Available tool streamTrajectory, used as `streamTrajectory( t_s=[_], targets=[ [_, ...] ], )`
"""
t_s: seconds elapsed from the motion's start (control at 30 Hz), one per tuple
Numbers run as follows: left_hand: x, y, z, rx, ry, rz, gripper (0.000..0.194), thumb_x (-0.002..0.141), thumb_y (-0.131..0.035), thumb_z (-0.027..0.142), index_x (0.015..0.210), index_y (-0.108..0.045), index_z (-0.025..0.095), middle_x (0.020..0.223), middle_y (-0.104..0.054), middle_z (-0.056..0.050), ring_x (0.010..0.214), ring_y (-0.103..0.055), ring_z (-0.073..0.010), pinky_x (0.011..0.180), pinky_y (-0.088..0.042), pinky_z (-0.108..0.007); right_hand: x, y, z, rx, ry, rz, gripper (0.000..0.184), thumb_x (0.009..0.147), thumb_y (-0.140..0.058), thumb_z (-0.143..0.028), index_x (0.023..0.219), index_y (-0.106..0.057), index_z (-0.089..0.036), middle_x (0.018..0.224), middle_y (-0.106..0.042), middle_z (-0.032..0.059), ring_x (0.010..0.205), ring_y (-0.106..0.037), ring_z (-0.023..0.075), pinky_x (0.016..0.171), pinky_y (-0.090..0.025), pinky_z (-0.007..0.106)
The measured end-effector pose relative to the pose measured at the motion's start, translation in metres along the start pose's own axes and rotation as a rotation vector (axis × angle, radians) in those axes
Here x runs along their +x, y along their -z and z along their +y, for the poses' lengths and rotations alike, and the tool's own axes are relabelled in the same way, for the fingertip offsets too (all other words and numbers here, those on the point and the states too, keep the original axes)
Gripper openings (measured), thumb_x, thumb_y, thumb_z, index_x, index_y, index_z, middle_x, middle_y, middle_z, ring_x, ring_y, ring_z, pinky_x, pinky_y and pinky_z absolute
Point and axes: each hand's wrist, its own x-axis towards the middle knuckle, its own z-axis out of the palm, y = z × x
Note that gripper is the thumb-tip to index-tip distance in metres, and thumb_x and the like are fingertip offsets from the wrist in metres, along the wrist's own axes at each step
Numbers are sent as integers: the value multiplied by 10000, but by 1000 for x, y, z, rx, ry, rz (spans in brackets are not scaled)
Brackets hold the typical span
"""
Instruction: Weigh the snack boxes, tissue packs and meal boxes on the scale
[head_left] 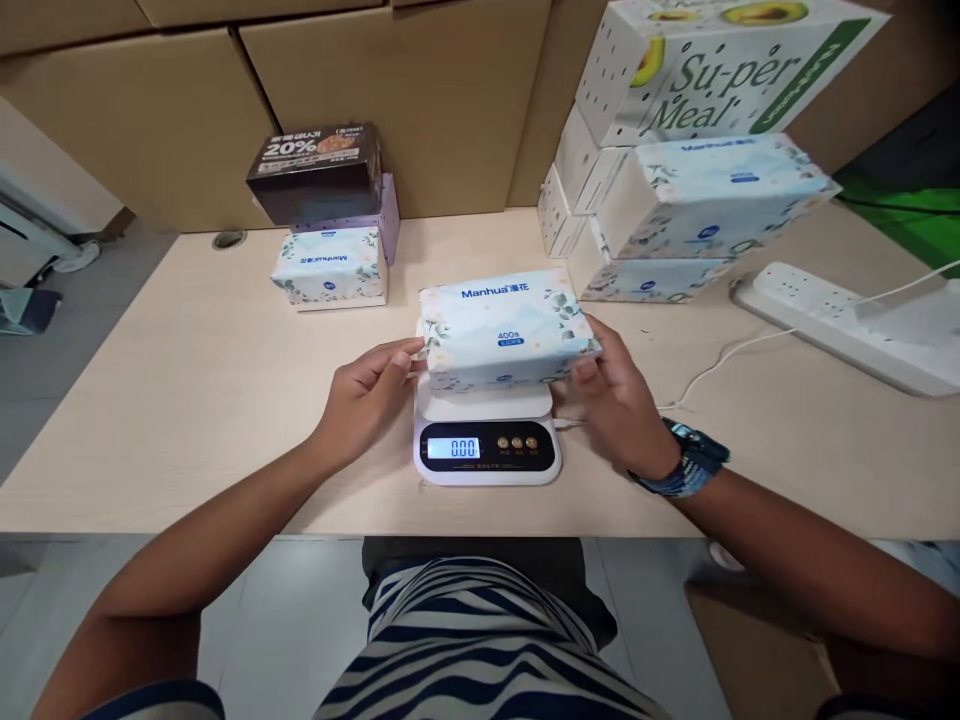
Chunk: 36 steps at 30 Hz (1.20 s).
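Note:
A pale blue and white tissue pack [506, 325] with a floral print is held over a white digital scale [487, 402] whose lit display reads 0.00. My right hand [619, 400] grips the pack's right end, thumb on the front edge. At the pack's left end, my left hand [367, 395] pinches the packaging with thumb and fingers; the fingertips are partly hidden. The pack covers the back of the scale's platform, and I cannot tell whether it touches it. A watch sits on my right wrist.
Back left, a dark box [319, 175] is stacked above a smaller tissue pack [330, 265]. Two tissue packs [720, 200] stand back right, before a Su-per Meal box [720, 75] on white boxes. A power strip [847, 320] and white cable lie right. Cardboard boxes [397, 110] line the back.

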Motion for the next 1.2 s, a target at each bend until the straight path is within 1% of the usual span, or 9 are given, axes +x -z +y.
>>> streamTrajectory(
  t_s=[0.2,0.37,0.5,0.6,0.67,0.77,0.9,1.1,1.2],
  targets=[
    [3,2,-5,-66,31,14,487,960,-819,650,1236,-867,251,1258,-873,-106,1137,-842,-251,1000,-727,-404,-1,3,6,-65,99,-31,805,1012,-649,-763,1649,-545,-283,1559,-726,153,1376,-744,359,1135,-663,566],
    [11,1,-4,-285,183,134,298,975,-845,349,1256,-794,265,1449,-795,-68,929,-819,-146,726,-705,-255,-2,8,5,-21,138,-73,756,1044,-551,-785,1642,-581,-323,1592,-712,115,1440,-712,370,1184,-645,578],
    [16,1,-2,-403,290,194,194,976,-802,257,1167,-790,224,1358,-816,-73,834,-775,-124,630,-667,-228,-6,12,6,20,88,-124,717,1081,-463,-767,1697,-509,-404,1707,-619,58,1557,-623,373,1306,-535,656],
    [17,1,-1,-411,295,160,192,979,-798,260,1163,-802,207,1346,-810,-73,826,-751,-110,647,-661,-217,-9,13,4,1,56,-138,715,1080,-461,-766,1706,-491,-422,1751,-567,43,1612,-564,373,1348,-487,663],
    [17,1,-1,-403,278,136,167,990,-789,274,1137,-808,198,1359,-801,-76,863,-755,-111,689,-666,-214,-9,13,2,-8,59,-138,692,1083,-474,-753,1691,-509,-424,1740,-576,43,1613,-562,374,1345,-493,652],
    [15,1,0,-385,252,104,176,1013,-765,310,1126,-811,184,1392,-790,-94,955,-772,-133,804,-683,-238,-6,12,-2,23,79,-151,639,1099,-477,-723,1667,-530,-434,1682,-633,46,1554,-624,365,1291,-558,616],
    [12,-1,3,-350,255,70,283,1033,-727,349,1239,-803,170,1447,-772,-112,997,-779,-154,926,-681,-294,-4,11,-8,48,92,-151,618,1104,-479,-713,1640,-557,-415,1623,-677,59,1477,-682,359,1253,-587,603],
    [12,0,1,-355,246,113,231,967,-819,346,1165,-795,230,1316,-826,-50,979,-783,-163,932,-682,-325,-4,10,-16,-27,86,-129,664,1089,-466,-757,1593,-608,-350,1604,-690,81,1475,-670,360,1292,-550,613],
    [13,2,-2,-362,244,100,222,976,-809,355,1172,-795,253,1318,-824,-41,971,-780,-159,942,-682,-334,-4,10,-18,-26,56,-125,700,1070,-468,-787,1598,-607,-348,1613,-684,83,1488,-659,372,1301,-544,623]
  ],
)
